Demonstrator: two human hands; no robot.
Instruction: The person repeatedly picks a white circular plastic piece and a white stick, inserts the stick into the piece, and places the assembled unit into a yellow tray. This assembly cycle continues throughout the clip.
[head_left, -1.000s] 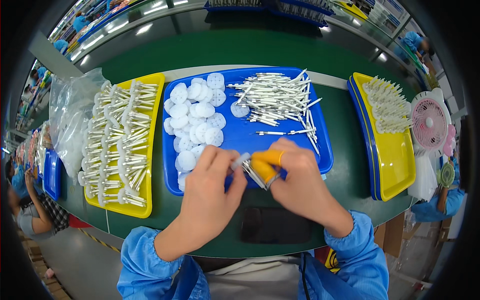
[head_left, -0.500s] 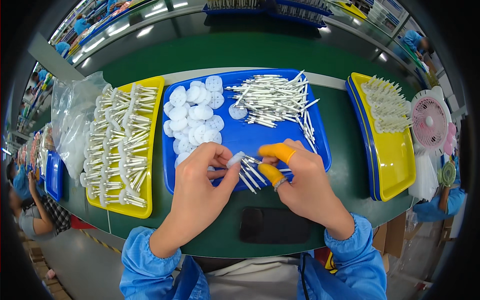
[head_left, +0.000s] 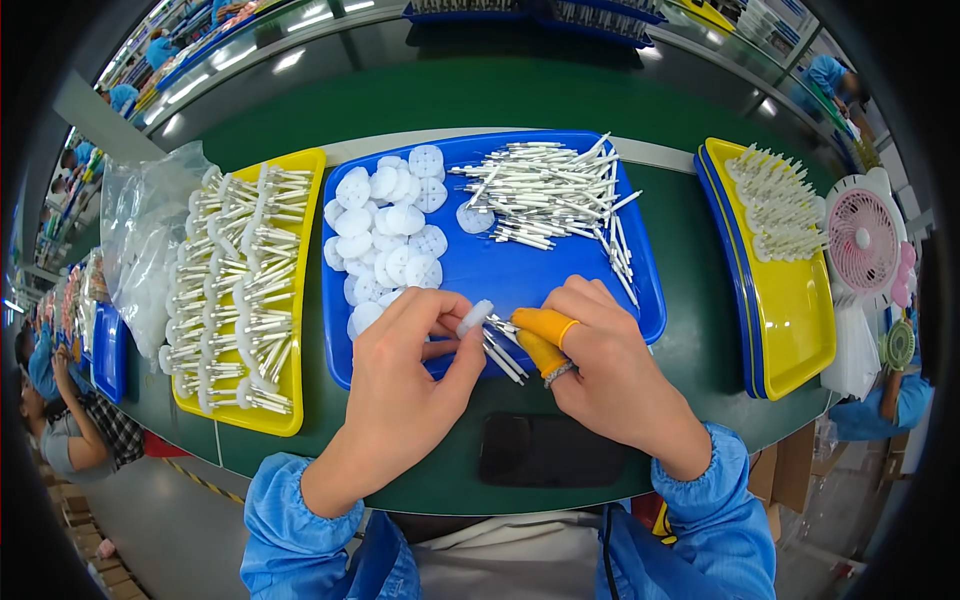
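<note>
Over the near edge of a blue tray, my left hand pinches a small white plastic disc held on edge between thumb and fingers. Several thin white rods with metallic ends stick out from the disc toward the right. My right hand, with yellow finger cots on thumb and forefinger, is closed at the rods' metallic ends beside the disc; its fingertips pinch a rod, partly hidden. A pile of loose white discs lies at the tray's left, and a heap of loose rods at its far right.
A yellow tray of rod-filled discs stands at left, beside a clear plastic bag. To the right are stacked trays, a yellow one on top, and a pink-and-white fan. A black phone lies near my forearms.
My right fingers, blurred and a little apart before, have closed together at the rods beside the disc. The left hand keeps its hold on the disc with hardly any shift.
</note>
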